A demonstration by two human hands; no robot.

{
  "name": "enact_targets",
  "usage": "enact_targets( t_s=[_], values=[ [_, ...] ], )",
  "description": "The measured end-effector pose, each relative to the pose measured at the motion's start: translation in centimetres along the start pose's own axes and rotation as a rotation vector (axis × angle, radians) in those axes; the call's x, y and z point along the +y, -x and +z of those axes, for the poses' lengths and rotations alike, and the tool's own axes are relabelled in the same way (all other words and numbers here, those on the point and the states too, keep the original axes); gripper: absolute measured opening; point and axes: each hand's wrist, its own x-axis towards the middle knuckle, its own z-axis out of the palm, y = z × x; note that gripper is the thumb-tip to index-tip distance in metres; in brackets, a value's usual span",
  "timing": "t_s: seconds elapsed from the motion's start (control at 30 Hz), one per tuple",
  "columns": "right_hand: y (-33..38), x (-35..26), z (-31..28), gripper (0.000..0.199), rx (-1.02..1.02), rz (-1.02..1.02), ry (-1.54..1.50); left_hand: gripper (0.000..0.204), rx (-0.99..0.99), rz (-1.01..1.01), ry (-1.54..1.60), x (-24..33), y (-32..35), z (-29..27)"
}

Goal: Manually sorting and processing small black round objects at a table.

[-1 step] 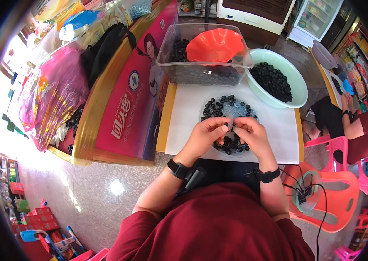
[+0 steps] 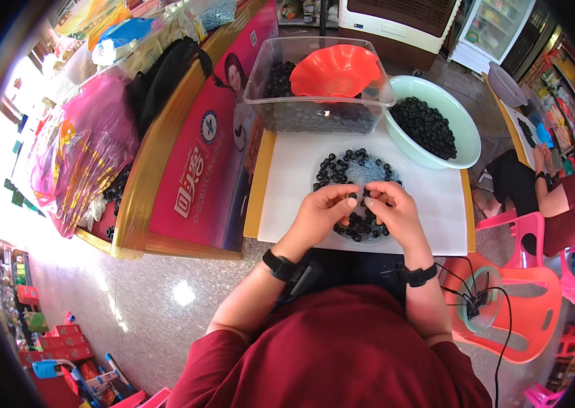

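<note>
Above a clear round tray, my two hands meet with fingertips almost touching. My left hand is closed in a pinch on a small round black piece. My right hand also pinches a small black piece between thumb and forefinger; the fingers partly cover both pieces. Loose black round pieces lie around the tray, with a heap of small clear bluish pieces among them. Part of the tray is hidden beneath my hands.
Behind the tray stand a clear plastic bin of black pieces with a red bowl on top and a pale green basin of black pieces. An orange chair holds cables at right. Another person sits further right.
</note>
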Motion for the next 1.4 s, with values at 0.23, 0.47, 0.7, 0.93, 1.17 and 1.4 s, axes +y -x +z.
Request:
enact_targets(
  t_s=[0.23, 0.47, 0.7, 0.93, 1.17, 1.4],
  values=[
    [0.8, -0.9, 0.1, 0.02, -0.078, 0.113, 0.01, 0.022, 0.135, 0.364, -0.663, -0.1, 0.2, 1.6],
    [1.0, -0.9, 0.4, 0.015, -0.105, 0.063, 0.18, 0.024, 0.137, 0.51, -0.826, -1.0, 0.2, 1.4],
    [0.9, -1.0, 0.6, 0.013, -0.082, -0.021, 0.229, 0.025, 0.177, 0.589, -0.908, -0.3, 0.3, 1.3],
    [0.7, -1.1, -1.6, 0.01, 0.077, -0.262, 0.789, 0.025, 0.239, 0.503, -0.895, 1.1, 0.5, 0.8],
    [-0.7, -1.1, 0.2, 0.009, -0.138, -0.283, 1.012, 0.025, 0.228, 0.456, -0.805, 0.9, 0.3, 0.4],
    [-2.0, -0.8, 1.3, 0.013, -0.21, -0.17, 1.167, 0.028, 0.16, 0.335, -0.549, -0.1, 0.2, 0.1]
  ],
)
